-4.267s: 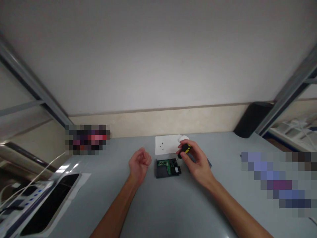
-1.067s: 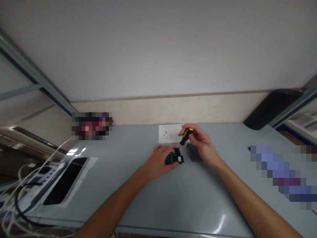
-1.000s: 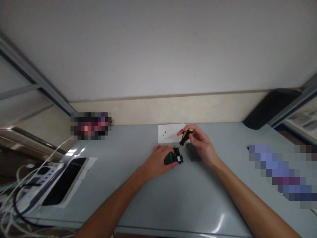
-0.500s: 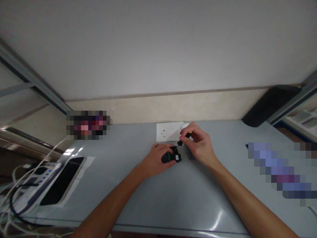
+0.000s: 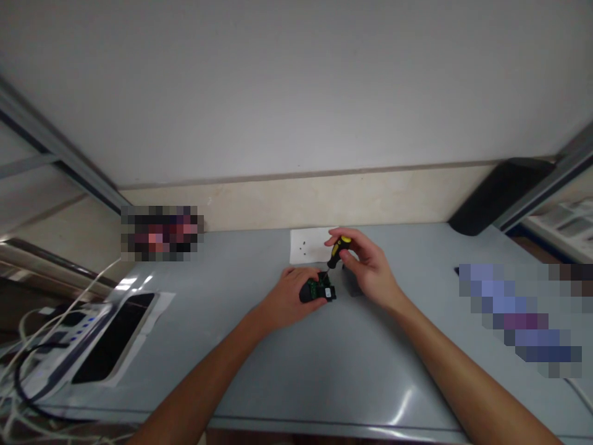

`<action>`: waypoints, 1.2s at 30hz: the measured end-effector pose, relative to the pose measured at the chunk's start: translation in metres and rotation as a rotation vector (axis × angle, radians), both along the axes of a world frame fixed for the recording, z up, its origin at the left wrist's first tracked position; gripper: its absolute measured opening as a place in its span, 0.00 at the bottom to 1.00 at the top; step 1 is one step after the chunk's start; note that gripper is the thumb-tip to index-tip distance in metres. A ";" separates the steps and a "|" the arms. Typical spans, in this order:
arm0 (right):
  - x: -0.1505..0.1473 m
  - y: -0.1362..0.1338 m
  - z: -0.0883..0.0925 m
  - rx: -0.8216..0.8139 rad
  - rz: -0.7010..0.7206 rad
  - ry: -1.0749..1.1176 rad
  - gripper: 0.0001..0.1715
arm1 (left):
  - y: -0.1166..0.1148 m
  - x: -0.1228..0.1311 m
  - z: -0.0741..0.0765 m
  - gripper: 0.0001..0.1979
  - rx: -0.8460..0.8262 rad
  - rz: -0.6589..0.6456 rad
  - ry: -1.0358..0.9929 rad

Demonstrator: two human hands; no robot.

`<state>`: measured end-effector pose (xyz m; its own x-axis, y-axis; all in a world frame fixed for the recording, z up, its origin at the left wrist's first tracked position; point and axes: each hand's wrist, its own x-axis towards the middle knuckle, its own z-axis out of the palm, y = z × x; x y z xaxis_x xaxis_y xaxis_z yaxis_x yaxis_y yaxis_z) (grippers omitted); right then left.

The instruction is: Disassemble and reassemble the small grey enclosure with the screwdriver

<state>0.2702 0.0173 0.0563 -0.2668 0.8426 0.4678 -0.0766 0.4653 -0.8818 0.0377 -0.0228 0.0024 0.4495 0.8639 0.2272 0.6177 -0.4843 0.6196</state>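
My left hand (image 5: 287,296) lies on the grey table (image 5: 324,364) and grips a small black case with a green circuit board (image 5: 319,289) inside it. My right hand (image 5: 365,269) pinches a short black and yellow screwdriver (image 5: 337,250), tilted, with its tip down on the board. Just behind the hands lies a white sheet of paper (image 5: 306,246) with a few tiny dark screws on it. A dark flat part (image 5: 349,287) lies half hidden under my right hand.
A black cylinder (image 5: 500,194) leans at the back right by a metal frame post. At the left edge sit a white power strip with cables (image 5: 50,346) and a dark rectangular opening (image 5: 111,337). A beige wall strip runs behind the table.
Earlier my left hand was raised and held nothing; it now grips the case. Over the last second the right hand has shifted on the screwdriver handle while its tip stays at the board.
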 end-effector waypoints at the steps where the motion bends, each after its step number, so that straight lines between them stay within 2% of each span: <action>1: 0.000 0.000 0.000 -0.005 0.021 0.010 0.12 | 0.000 0.000 0.001 0.20 -0.007 0.002 -0.003; 3: -0.001 0.000 0.000 0.003 0.034 0.043 0.09 | 0.000 0.000 0.002 0.19 -0.015 -0.006 -0.005; 7: 0.002 0.005 -0.001 -0.011 -0.034 0.043 0.08 | 0.000 0.000 0.000 0.17 -0.009 -0.015 -0.003; 11: 0.005 0.007 -0.001 -0.066 0.046 0.070 0.11 | 0.001 -0.001 -0.004 0.17 0.001 -0.005 -0.002; 13: 0.005 0.008 -0.001 -0.065 0.066 0.097 0.09 | 0.001 -0.001 -0.005 0.18 0.004 -0.008 0.001; 17: 0.005 0.008 -0.001 -0.004 -0.007 0.059 0.05 | 0.000 -0.001 -0.002 0.18 -0.003 -0.010 -0.001; 19: 0.006 0.009 -0.002 -0.011 -0.014 0.019 0.08 | -0.001 -0.001 0.000 0.17 -0.007 -0.006 -0.003; 22: 0.006 0.009 -0.004 -0.051 0.061 0.021 0.16 | -0.002 -0.001 0.002 0.17 -0.002 -0.004 -0.003; 25: 0.007 0.009 -0.002 -0.057 0.099 0.024 0.15 | -0.002 0.000 0.003 0.15 -0.005 -0.011 0.002; 30: 0.007 0.008 -0.001 0.014 -0.014 0.017 0.08 | -0.002 0.000 0.003 0.15 -0.014 -0.006 0.008; 34: 0.004 0.007 -0.003 -0.066 0.052 0.065 0.18 | -0.001 0.000 0.003 0.15 -0.012 0.000 0.013; 36: 0.003 0.007 -0.002 -0.116 0.111 0.103 0.17 | -0.001 0.000 0.002 0.16 -0.004 0.000 0.015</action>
